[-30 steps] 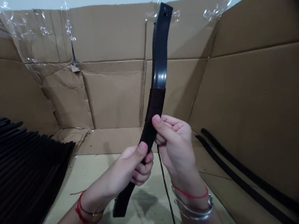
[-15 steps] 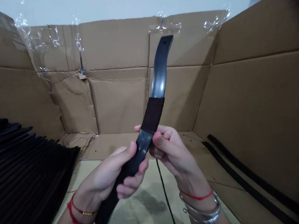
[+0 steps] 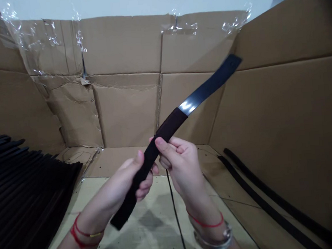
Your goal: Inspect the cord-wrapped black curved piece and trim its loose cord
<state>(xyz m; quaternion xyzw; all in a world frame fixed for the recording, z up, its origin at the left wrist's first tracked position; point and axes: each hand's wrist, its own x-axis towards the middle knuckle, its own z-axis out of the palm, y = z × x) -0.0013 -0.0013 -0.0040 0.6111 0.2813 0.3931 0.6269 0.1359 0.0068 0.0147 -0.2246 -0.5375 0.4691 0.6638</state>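
A long, curved black strip point(image 3: 209, 86) with a glossy bend and a small hole near its far end slants up to the right in front of me. A dark cord wrapping point(image 3: 171, 124) is wound around its middle. My left hand point(image 3: 136, 180) is wrapped around the lower part. My right hand point(image 3: 178, 154) pinches the strip just below the wrapping, thumb on top. A thin dark cord point(image 3: 175, 208) runs down from beneath my right hand toward the bottom edge; where it begins is hidden.
Many black strips point(image 3: 30, 196) are piled at the left. Two long black strips point(image 3: 263, 197) lie at the right. Cardboard walls point(image 3: 127, 108) with clear tape stand around a pale board point(image 3: 104, 217) beneath my hands.
The strip's far end has swung right and downward, and the strip has turned to show a different face. My right thumb now presses on it at the wrapping's lower edge.
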